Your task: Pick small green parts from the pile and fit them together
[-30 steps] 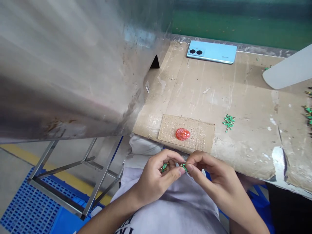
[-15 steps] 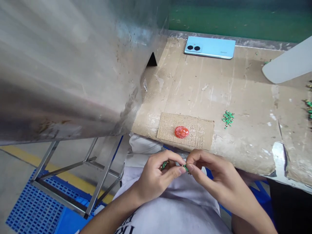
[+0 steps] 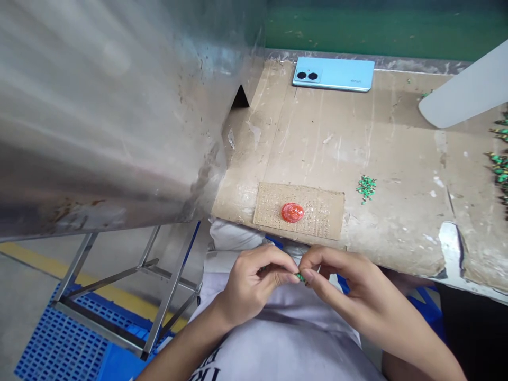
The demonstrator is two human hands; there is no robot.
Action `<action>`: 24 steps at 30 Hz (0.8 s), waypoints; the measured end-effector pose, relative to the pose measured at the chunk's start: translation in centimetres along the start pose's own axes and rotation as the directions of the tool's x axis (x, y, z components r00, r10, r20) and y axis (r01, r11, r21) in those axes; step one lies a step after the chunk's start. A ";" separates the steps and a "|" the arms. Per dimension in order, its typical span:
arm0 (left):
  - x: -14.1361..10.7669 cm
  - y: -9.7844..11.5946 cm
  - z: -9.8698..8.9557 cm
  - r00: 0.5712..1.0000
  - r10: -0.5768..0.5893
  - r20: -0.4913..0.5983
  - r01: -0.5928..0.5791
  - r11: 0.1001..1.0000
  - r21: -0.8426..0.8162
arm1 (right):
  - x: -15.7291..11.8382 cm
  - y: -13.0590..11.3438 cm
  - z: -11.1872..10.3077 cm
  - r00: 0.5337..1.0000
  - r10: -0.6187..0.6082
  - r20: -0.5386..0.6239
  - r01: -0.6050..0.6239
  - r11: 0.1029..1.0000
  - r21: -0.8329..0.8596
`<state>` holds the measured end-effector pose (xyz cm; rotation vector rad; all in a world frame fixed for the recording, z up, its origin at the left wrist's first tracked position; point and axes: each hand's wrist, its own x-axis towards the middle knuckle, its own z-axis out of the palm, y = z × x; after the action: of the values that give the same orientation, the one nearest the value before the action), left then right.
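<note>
Green beads (image 3: 302, 277) hidden between left hand (image 3: 254, 286) and right hand (image 3: 349, 283).

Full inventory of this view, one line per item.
phone: 1, light blue, far edge of bench
cardboard bench top: 1, tan, right of centre
pad: 1, tan, near edge of bench
blob: 1, red, on pad
green bits: many, in a small pile right of pad, more at right edge
panel: 1, white, upper right
steel sheet: 1, grey, left
floor grating: 1, blue, lower left
green piece: 1, at right hand's fingertips
left hand: 1, beside it
right hand: 1, pinching it
</note>
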<state>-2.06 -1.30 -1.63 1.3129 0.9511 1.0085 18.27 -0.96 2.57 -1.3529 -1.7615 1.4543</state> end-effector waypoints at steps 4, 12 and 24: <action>0.0 -0.2 0.0 0.992 0.120 -0.026 -0.119 0.992 0.041 | -0.4 0.2 0.3 1.000 0.012 -0.002 -0.012 1.000 0.000; 0.0 0.0 -0.1 0.969 0.247 -0.027 -0.243 0.964 0.108 | -0.7 0.6 0.3 0.997 -0.065 0.028 0.064 0.997 0.048; -0.4 2.6 0.3 0.997 0.079 0.004 -0.079 0.986 0.149 | -1.4 2.0 0.5 0.853 -0.511 -0.111 0.462 0.836 -0.295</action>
<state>-2.00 -1.73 0.94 1.4838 0.9980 1.0145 19.14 -2.60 0.90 -1.0001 -2.0278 0.8142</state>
